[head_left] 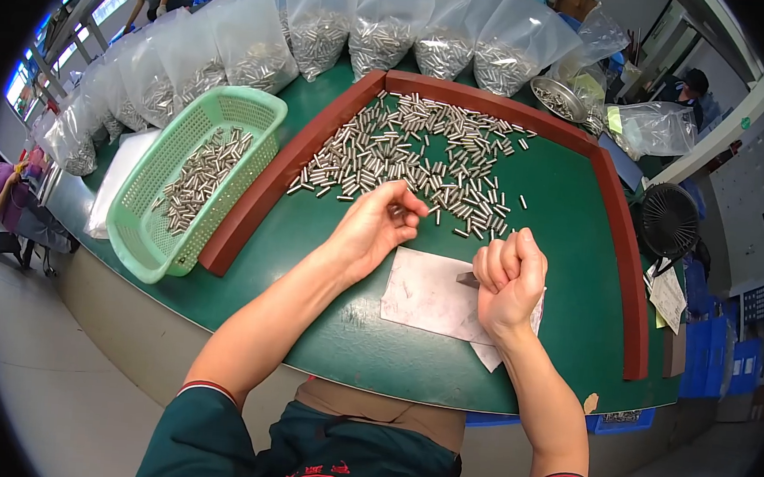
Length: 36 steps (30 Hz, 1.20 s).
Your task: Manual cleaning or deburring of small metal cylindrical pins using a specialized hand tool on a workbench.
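Near edge: bare green surface (pixel 329 235) lies open between the left hand (pixel 374 225) and the red-brown border (pixel 266 186).
Centre: the heap of small metal pins (pixel 414 157) fills the far part of the bordered area, its nearest pins just beside the left hand.
Right side: open green strip between the right hand (pixel 508 278) and the border's right arm.
Under the hands: a flat white sheet (pixel 427 295), no bar to passing.
Left: the green basket (pixel 195 181) stands outside the border.
Far edge: clear bags of pins (pixel 379 26) wall off the back.

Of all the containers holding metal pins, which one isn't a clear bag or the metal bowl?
The green basket, left of the red frame. It alone is an open perforated plastic basket; the rest are clear bags along the back, plus a metal bowl.
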Motion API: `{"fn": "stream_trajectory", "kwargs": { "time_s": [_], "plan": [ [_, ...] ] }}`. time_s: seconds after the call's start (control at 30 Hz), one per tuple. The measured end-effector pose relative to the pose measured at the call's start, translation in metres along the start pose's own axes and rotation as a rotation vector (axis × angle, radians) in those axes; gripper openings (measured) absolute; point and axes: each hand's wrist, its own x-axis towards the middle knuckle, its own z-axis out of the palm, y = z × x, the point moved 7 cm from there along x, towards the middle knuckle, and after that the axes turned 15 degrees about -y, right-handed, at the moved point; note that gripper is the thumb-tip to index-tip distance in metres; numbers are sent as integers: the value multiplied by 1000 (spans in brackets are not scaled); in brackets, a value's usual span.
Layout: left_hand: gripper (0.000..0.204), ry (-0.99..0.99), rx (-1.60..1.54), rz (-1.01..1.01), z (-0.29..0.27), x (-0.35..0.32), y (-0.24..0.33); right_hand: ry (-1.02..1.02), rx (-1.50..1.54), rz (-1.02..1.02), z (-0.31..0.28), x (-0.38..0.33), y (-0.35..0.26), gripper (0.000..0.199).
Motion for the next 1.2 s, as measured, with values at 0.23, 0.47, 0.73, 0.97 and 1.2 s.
{"fn": "stream_trajectory", "kwargs": {
  "time_s": [0.23,0.47,0.73,0.97,1.2],
  "plan": [
    [7,58,1357,345,14,8,27,-14,-5,4,1,1,0,44],
    [23,-121,1973,567,45,7,27,-7,-9,-2,-2,0,2,44],
    [24,-379,1917,542,45,11,17,-6,-8,-14,0,1,0,44],
    [13,-435,1932,503,52,4,12,7,-53,7,1,-1,0,43],
    [13,-414,1840,453,52,7,10,1,-54,0,3,0,-1,43]
  ]
}}
